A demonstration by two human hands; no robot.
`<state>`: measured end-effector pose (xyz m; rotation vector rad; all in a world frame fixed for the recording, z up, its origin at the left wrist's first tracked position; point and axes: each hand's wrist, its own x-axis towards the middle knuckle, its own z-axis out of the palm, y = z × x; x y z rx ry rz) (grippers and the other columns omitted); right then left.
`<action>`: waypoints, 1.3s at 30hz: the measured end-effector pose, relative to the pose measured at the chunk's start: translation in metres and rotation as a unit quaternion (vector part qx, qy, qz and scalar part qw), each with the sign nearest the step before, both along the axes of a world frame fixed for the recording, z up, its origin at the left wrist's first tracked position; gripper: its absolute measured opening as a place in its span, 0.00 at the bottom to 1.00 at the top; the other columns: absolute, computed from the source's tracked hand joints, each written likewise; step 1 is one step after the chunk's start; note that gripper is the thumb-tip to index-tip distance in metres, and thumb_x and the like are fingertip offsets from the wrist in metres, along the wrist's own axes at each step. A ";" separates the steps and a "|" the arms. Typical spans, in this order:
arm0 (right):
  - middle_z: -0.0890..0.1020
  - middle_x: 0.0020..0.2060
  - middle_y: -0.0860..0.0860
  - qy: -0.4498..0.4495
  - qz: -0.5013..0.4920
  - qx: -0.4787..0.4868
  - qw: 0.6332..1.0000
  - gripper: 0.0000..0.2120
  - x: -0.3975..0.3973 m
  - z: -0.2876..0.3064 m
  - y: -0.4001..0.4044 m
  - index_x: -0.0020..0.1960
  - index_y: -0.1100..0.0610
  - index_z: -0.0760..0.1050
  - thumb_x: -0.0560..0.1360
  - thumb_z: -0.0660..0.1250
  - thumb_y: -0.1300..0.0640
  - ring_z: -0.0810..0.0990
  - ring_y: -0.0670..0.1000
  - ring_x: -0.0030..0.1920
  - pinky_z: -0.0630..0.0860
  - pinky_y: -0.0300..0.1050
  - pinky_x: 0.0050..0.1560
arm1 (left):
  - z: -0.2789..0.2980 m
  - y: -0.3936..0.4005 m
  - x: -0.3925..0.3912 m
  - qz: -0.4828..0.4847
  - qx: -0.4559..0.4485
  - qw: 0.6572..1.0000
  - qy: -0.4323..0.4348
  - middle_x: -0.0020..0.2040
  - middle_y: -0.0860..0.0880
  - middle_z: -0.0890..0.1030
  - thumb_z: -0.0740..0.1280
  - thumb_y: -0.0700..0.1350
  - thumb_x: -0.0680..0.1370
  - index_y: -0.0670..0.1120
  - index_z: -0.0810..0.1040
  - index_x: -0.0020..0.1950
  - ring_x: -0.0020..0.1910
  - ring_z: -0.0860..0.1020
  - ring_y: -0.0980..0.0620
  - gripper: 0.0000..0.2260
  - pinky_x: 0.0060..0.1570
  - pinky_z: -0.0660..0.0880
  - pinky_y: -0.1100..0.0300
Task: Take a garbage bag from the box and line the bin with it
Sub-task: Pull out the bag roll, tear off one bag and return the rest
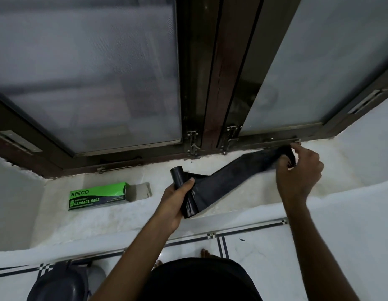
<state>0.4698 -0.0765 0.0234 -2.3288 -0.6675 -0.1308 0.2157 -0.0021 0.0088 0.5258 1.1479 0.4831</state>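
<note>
A: Two hands on it. Left hand (177,195) wrapped round the roll (181,187); right hand (297,168) pinches the bag's free end (285,154), strip taut over the sill (232,216), prob. to tear one off.
B: Box?
A: Green box (97,197), flap open, left on sill, reads "BECO", "GARBAGE BAGS". Bin (60,283) on floor, unlined.

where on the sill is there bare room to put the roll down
Bare white stone sill lies in front of the green garbage bag box, and between its open flap and the left hand. Crowded at right, where the unrolled black bag strip stretches to the right hand.
</note>
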 end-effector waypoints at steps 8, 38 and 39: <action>0.79 0.53 0.54 -0.033 0.207 0.125 0.970 0.13 -0.092 0.009 0.018 0.57 0.57 0.80 0.74 0.66 0.66 0.75 0.53 0.55 0.70 0.43 0.54 | 0.005 -0.007 0.011 -0.049 0.065 0.996 0.043 0.55 0.46 0.85 0.71 0.47 0.78 0.47 0.80 0.61 0.55 0.83 0.46 0.13 0.50 0.79 0.55; 0.78 0.43 0.60 0.465 0.562 -0.084 0.679 0.04 -0.058 0.010 0.053 0.44 0.60 0.74 0.76 0.68 0.63 0.77 0.53 0.46 0.72 0.49 0.52 | 0.014 -0.003 -0.032 -0.107 0.068 0.991 -0.050 0.54 0.41 0.86 0.71 0.47 0.71 0.43 0.82 0.57 0.56 0.82 0.42 0.17 0.59 0.76 0.49; 0.78 0.40 0.59 0.456 0.555 -0.076 0.692 0.05 -0.056 0.012 0.053 0.43 0.59 0.72 0.77 0.67 0.63 0.76 0.52 0.43 0.72 0.50 0.52 | 0.013 -0.004 -0.033 -0.100 0.065 0.992 -0.048 0.51 0.42 0.86 0.70 0.45 0.70 0.43 0.83 0.55 0.53 0.82 0.43 0.15 0.57 0.77 0.50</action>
